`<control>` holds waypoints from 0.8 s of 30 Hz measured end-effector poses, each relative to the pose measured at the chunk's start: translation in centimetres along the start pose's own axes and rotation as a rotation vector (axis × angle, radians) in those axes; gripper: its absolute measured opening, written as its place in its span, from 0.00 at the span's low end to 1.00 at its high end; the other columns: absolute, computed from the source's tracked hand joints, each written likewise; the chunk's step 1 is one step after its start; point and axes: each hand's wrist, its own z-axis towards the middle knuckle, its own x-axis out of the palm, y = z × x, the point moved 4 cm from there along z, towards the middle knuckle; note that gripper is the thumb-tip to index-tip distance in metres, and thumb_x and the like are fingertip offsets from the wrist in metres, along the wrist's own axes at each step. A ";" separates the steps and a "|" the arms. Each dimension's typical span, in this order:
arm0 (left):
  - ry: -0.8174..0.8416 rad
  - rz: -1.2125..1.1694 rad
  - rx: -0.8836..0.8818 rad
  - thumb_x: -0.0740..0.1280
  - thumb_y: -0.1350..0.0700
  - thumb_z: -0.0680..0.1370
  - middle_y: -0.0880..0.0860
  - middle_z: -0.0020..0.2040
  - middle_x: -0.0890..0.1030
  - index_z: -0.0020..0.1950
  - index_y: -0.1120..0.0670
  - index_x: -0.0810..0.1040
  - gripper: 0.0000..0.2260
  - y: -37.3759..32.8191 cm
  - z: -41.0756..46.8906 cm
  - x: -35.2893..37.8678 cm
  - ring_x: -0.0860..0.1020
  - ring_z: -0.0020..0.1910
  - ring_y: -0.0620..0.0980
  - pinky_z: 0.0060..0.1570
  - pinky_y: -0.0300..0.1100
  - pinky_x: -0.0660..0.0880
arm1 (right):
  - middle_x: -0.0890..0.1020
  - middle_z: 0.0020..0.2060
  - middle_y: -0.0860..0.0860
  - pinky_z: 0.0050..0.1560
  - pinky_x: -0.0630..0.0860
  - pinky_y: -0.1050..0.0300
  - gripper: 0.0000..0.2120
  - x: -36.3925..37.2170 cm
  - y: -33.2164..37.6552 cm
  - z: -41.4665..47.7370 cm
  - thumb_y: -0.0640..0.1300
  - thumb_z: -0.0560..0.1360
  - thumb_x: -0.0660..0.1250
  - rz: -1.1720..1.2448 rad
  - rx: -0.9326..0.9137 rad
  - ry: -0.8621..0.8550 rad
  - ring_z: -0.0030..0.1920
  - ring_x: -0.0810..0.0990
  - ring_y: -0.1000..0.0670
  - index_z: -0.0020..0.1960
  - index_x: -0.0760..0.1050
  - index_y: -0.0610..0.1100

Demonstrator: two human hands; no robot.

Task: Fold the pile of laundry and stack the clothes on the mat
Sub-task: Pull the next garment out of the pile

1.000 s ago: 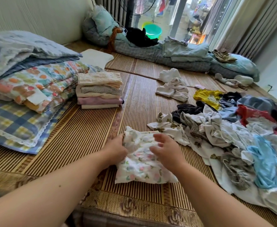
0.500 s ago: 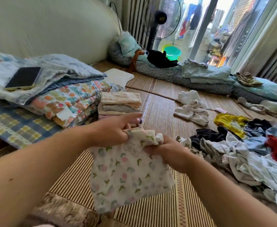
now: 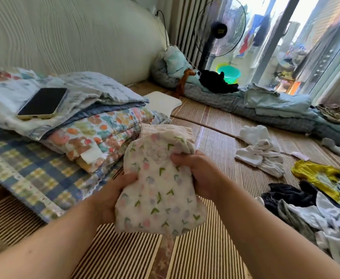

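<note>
Bright daylight floods in through the window (image 3: 298, 37) at right; motion blur, bowed wide-angle edges.

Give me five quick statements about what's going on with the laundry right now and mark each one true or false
1. Both hands hold the floral garment up off the mat. True: the left hand and right hand each have a grip on it.
2. A phone lies on the folded bedding at the left. True.
3. The yellow garment sits on top of the folded stack. False: it lies in the unfolded pile at the right.
4. The standing fan is by the window. True.
5. The white socks are in the right hand. False: they lie on the mat.
</note>
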 end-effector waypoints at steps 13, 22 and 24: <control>-0.438 0.471 0.294 0.63 0.62 0.80 0.53 0.40 0.85 0.59 0.57 0.76 0.08 -18.5 12.9 0.7 0.83 0.35 0.51 0.29 0.40 0.78 | 0.84 0.51 0.43 0.48 0.82 0.46 0.05 -8.1 7.8 17.6 0.41 0.77 0.66 -0.471 -0.093 -0.546 0.50 0.84 0.42 0.50 0.78 0.43; -0.684 1.192 0.309 0.70 0.53 0.77 0.53 0.76 0.65 0.79 0.54 0.55 0.36 -18.7 22.8 -4.2 0.66 0.72 0.55 0.58 0.38 0.61 | 0.78 0.55 0.44 0.50 0.71 0.51 0.26 -13.7 3.0 25.9 0.49 0.79 0.64 -0.986 -0.088 -0.693 0.57 0.77 0.41 0.72 0.60 0.45; -0.725 1.268 0.284 0.71 0.51 0.77 0.54 0.74 0.68 0.78 0.54 0.59 0.34 -18.3 23.2 -5.0 0.69 0.70 0.56 0.56 0.40 0.64 | 0.78 0.57 0.43 0.50 0.71 0.49 0.27 -14.0 2.0 26.2 0.52 0.79 0.64 -1.079 -0.059 -0.669 0.54 0.76 0.43 0.72 0.59 0.45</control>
